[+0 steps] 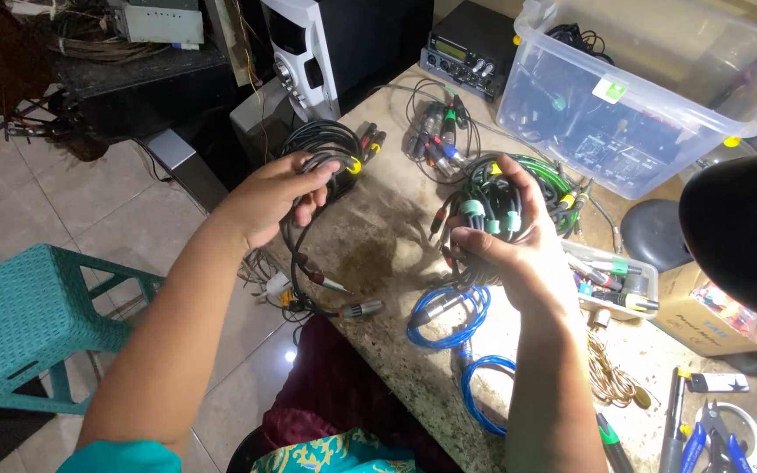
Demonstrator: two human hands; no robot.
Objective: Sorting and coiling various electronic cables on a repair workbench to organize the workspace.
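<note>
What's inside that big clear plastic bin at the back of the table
Through the clear plastic bin's wall, dark cables and black electronic boxes show, with a few green connectors. The lower contents blur behind the cloudy plastic, so they cannot be identified.

We worked bare-armed, our left hand (278, 197) and right hand (505, 245) without gloves or rings, wearing teal short sleeves and a teal garment patterned in yellow.
</note>
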